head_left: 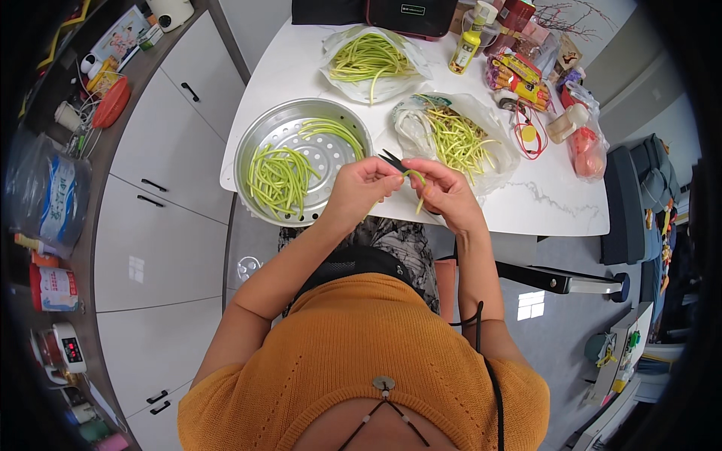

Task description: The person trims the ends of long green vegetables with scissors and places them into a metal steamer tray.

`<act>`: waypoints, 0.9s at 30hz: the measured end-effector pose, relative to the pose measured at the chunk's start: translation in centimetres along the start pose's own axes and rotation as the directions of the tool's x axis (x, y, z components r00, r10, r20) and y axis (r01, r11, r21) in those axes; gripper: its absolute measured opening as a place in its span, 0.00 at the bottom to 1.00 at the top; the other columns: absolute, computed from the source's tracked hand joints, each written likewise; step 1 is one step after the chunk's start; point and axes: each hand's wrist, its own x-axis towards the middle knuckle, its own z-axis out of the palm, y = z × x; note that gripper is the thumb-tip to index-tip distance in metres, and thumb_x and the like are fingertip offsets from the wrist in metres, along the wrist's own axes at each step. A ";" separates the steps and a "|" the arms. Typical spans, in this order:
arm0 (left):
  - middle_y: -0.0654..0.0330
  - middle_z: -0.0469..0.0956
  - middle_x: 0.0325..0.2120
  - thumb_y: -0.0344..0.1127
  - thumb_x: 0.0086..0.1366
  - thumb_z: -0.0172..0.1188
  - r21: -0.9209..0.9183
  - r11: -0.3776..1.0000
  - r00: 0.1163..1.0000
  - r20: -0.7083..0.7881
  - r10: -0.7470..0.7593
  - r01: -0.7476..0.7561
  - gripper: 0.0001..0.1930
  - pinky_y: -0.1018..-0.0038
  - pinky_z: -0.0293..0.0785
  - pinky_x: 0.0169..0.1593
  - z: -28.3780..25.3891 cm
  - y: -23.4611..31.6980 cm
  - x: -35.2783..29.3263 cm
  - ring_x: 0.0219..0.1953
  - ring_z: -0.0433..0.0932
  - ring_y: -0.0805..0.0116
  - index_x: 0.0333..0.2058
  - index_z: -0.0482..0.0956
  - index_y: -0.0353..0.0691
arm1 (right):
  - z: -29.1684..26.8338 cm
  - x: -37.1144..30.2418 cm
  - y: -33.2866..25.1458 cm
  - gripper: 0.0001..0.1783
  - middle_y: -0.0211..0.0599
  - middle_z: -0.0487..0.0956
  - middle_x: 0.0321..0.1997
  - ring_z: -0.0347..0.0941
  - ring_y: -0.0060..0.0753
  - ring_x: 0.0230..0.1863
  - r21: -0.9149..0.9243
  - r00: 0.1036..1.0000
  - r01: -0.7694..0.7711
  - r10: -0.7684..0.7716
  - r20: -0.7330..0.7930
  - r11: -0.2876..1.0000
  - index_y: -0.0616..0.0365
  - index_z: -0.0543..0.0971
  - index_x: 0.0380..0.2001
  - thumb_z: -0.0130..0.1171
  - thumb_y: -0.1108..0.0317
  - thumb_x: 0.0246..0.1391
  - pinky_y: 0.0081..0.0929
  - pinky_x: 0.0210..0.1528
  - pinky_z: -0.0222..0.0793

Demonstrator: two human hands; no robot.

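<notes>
My left hand [361,188] is closed in a pinch on one end of a thin green garlic scape [416,177]. Closed as well, my right hand [445,194] grips the same bent stem, close to the left fingertips. Black pointed scissor blades [391,159] stick out beside the right fingers; whether that hand grips the scissors is hidden. To the left, a perforated metal steamer pan [248,135] holds cut scape pieces [280,180] and a smaller bundle [331,134]. Behind my right hand, an open plastic bag [412,135] contains paler stem pieces [460,143].
Another bag [417,64] of long scapes [368,59] lies at the back of the white table [556,199]. A yellow bottle [466,46], snack packs [519,79], a red cord [535,150] and a bag of reddish produce [587,150] stand right. White cabinets [162,240] line the left.
</notes>
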 end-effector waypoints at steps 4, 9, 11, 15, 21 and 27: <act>0.62 0.78 0.27 0.28 0.58 0.61 0.001 1.000 0.999 0.039 0.022 -0.022 0.06 0.84 0.68 0.31 0.1 -0.2 0.0 0.28 0.73 0.80 0.33 0.77 0.34 | 0.1 0.4 0.1 0.18 0.28 0.75 0.40 0.69 0.15 0.34 -0.062 0.990 0.136 -0.134 0.038 0.989 0.60 0.77 0.46 0.63 0.68 0.50 0.12 0.35 0.64; 0.62 0.78 0.27 0.28 0.57 0.62 0.009 1.000 0.998 0.058 0.005 -0.005 0.06 0.84 0.68 0.31 0.3 0.0 -0.3 0.27 0.72 0.81 0.33 0.77 0.34 | -0.1 0.4 0.5 0.11 0.30 0.76 0.37 0.71 0.20 0.38 -0.066 0.991 0.135 -0.135 0.001 0.989 0.62 0.80 0.39 0.62 0.73 0.50 0.16 0.42 0.66; 0.63 0.78 0.27 0.28 0.57 0.62 0.027 1.000 0.996 0.085 0.002 -0.004 0.06 0.85 0.68 0.31 0.5 0.2 -0.4 0.27 0.72 0.81 0.32 0.77 0.34 | -0.1 0.4 0.6 0.09 0.30 0.76 0.36 0.71 0.20 0.38 -0.067 0.992 0.117 -0.120 -0.037 0.991 0.62 0.80 0.36 0.61 0.75 0.50 0.16 0.42 0.66; 0.64 0.78 0.27 0.30 0.58 0.61 0.046 0.999 0.994 0.105 0.010 -0.014 0.06 0.85 0.68 0.31 0.6 0.3 -0.5 0.27 0.72 0.82 0.32 0.77 0.34 | 0.1 0.5 0.7 0.07 0.30 0.76 0.34 0.70 0.18 0.36 -0.095 0.985 0.138 -0.146 -0.091 0.986 0.62 0.81 0.34 0.61 0.76 0.49 0.15 0.40 0.65; 0.64 0.77 0.27 0.31 0.60 0.60 0.037 0.999 0.998 0.055 -0.024 0.022 0.06 0.84 0.68 0.31 0.3 0.1 -0.5 0.28 0.72 0.82 0.35 0.76 0.35 | 0.8 0.7 1.0 0.05 0.25 0.73 0.29 0.67 0.13 0.28 -0.442 0.913 0.116 -0.271 -0.305 0.889 0.61 0.80 0.30 0.63 0.74 0.48 0.12 0.30 0.62; 0.64 0.77 0.27 0.30 0.61 0.58 0.025 0.998 0.997 0.034 -0.064 0.063 0.06 0.84 0.68 0.31 0.4 0.2 -0.5 0.28 0.72 0.81 0.35 0.76 0.35 | 2.0 0.8 0.5 0.03 0.32 0.74 0.26 0.68 0.23 0.22 -0.795 0.833 0.170 -0.516 -0.199 0.582 0.58 0.78 0.29 0.61 0.72 0.49 0.20 0.24 0.63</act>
